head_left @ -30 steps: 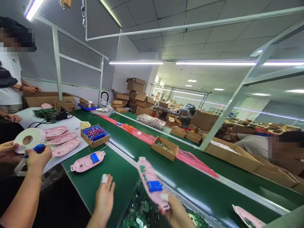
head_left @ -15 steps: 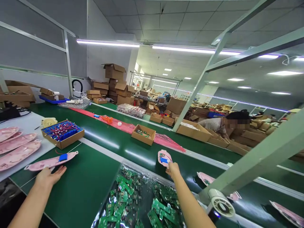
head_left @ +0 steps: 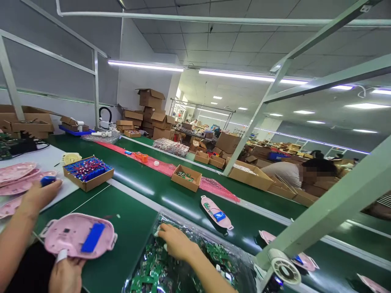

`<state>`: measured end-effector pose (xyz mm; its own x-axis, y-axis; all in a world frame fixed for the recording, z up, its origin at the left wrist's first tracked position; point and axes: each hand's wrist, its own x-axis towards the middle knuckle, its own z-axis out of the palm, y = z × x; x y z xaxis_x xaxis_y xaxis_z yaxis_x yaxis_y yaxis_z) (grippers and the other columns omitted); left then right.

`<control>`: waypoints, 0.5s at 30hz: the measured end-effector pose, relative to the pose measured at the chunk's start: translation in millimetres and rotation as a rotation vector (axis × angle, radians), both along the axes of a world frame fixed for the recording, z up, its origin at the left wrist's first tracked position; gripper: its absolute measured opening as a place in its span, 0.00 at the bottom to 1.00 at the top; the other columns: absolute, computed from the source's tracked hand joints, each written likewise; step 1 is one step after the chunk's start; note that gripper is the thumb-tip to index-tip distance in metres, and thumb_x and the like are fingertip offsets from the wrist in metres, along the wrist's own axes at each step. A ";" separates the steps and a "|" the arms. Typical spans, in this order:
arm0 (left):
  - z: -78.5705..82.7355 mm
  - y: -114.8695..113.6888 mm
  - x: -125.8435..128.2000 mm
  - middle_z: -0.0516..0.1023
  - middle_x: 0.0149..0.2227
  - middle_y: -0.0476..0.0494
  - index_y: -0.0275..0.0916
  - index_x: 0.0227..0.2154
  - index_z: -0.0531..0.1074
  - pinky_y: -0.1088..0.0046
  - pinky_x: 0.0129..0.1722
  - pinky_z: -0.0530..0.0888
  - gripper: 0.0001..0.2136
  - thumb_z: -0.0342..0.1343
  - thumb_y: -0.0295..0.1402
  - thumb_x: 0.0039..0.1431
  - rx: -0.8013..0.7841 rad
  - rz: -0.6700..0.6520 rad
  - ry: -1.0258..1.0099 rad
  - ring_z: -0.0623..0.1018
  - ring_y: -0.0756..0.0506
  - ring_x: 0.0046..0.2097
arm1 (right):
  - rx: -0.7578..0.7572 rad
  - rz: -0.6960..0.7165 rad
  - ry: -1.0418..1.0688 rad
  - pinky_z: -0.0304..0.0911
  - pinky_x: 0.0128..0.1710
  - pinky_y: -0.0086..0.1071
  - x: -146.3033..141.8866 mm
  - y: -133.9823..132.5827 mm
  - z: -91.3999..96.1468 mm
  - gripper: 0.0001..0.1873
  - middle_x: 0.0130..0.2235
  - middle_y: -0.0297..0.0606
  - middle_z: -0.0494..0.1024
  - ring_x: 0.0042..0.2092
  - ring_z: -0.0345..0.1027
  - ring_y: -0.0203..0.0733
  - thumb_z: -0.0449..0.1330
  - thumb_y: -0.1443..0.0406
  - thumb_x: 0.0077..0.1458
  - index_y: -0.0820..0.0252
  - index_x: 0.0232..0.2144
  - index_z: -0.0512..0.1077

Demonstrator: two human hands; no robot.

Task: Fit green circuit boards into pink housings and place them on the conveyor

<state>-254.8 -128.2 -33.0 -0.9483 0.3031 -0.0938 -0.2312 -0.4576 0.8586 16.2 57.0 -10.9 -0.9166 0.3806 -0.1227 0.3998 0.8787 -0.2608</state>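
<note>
A person's left hand [head_left: 65, 276], one finger wrapped in white, grips a pink plastic casing [head_left: 65, 236] from below, a blue pack [head_left: 93, 237] lying on its face, just above a green conveyor belt [head_left: 131, 228]. The right hand [head_left: 177, 242], fingers curled, reaches into a clear plastic bag [head_left: 161, 215] of green circuit boards [head_left: 149, 260]; whether it has closed on a board cannot be told. Beyond the bag, a second pink casing [head_left: 216, 212] lies on the belt. At left, a co-worker's hand [head_left: 39, 199] holds a small blue piece [head_left: 48, 181] over a white counter [head_left: 45, 158] stacked with more pink casings [head_left: 15, 173], beside a cardboard tray [head_left: 88, 173] of blue packs and red wires.
</note>
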 end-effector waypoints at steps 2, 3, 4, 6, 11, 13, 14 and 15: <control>34.6 4.4 -24.3 0.74 0.47 0.42 0.38 0.49 0.68 0.59 0.42 0.76 0.16 0.53 0.40 0.61 -0.007 -0.038 0.031 0.77 0.43 0.44 | 0.016 0.016 -0.009 0.63 0.43 0.37 -3.5 -0.8 -4.5 0.28 0.50 0.44 0.73 0.50 0.68 0.49 0.51 0.83 0.40 0.60 0.42 0.73; 50.8 6.5 -35.2 0.74 0.48 0.41 0.38 0.49 0.69 0.59 0.42 0.76 0.17 0.53 0.40 0.61 -0.010 -0.060 0.044 0.77 0.43 0.44 | 0.017 0.013 0.003 0.62 0.43 0.36 -3.3 0.0 -5.9 0.27 0.48 0.44 0.73 0.49 0.68 0.49 0.50 0.83 0.39 0.60 0.41 0.72; 64.2 7.9 -42.4 0.74 0.49 0.41 0.38 0.49 0.69 0.59 0.42 0.76 0.17 0.54 0.40 0.61 -0.015 -0.085 0.055 0.77 0.43 0.45 | 0.013 0.003 0.024 0.62 0.42 0.36 -1.7 1.1 -6.1 0.27 0.46 0.43 0.74 0.47 0.68 0.48 0.50 0.83 0.38 0.60 0.39 0.72; 78.4 6.9 -39.8 0.74 0.50 0.41 0.38 0.49 0.69 0.59 0.43 0.76 0.16 0.54 0.40 0.61 -0.030 -0.150 0.069 0.76 0.42 0.46 | -0.016 -0.034 0.094 0.60 0.42 0.35 6.3 4.0 -1.3 0.24 0.40 0.40 0.75 0.44 0.68 0.46 0.50 0.83 0.37 0.60 0.35 0.71; 47.4 -14.7 59.2 0.75 0.49 0.43 0.39 0.47 0.71 0.59 0.42 0.76 0.14 0.56 0.38 0.60 -0.099 -0.412 0.065 0.76 0.41 0.46 | -0.234 -0.188 0.397 0.60 0.38 0.32 50.0 7.7 36.9 0.10 0.29 0.33 0.73 0.34 0.67 0.39 0.51 0.76 0.43 0.59 0.25 0.67; 29.3 -24.4 107.1 0.74 0.50 0.42 0.41 0.47 0.71 0.59 0.44 0.76 0.13 0.56 0.37 0.60 -0.120 -0.528 0.064 0.76 0.42 0.47 | -0.372 -0.224 0.524 0.62 0.38 0.32 70.6 3.4 52.1 0.02 0.30 0.34 0.74 0.34 0.68 0.39 0.55 0.69 0.49 0.58 0.27 0.67; 22.6 -28.2 127.1 0.74 0.51 0.41 0.40 0.48 0.70 0.58 0.45 0.76 0.14 0.55 0.36 0.60 -0.124 -0.581 0.067 0.76 0.43 0.47 | -0.439 -0.232 0.580 0.63 0.39 0.33 79.9 -0.5 57.4 0.03 0.31 0.35 0.75 0.35 0.69 0.39 0.56 0.65 0.50 0.58 0.27 0.67; 17.7 -31.0 143.7 0.73 0.52 0.41 0.40 0.49 0.70 0.58 0.46 0.75 0.14 0.55 0.36 0.60 -0.127 -0.631 0.072 0.76 0.42 0.48 | -0.501 -0.236 0.628 0.64 0.39 0.33 88.3 -5.6 61.1 0.06 0.31 0.35 0.75 0.35 0.69 0.39 0.58 0.61 0.51 0.58 0.27 0.67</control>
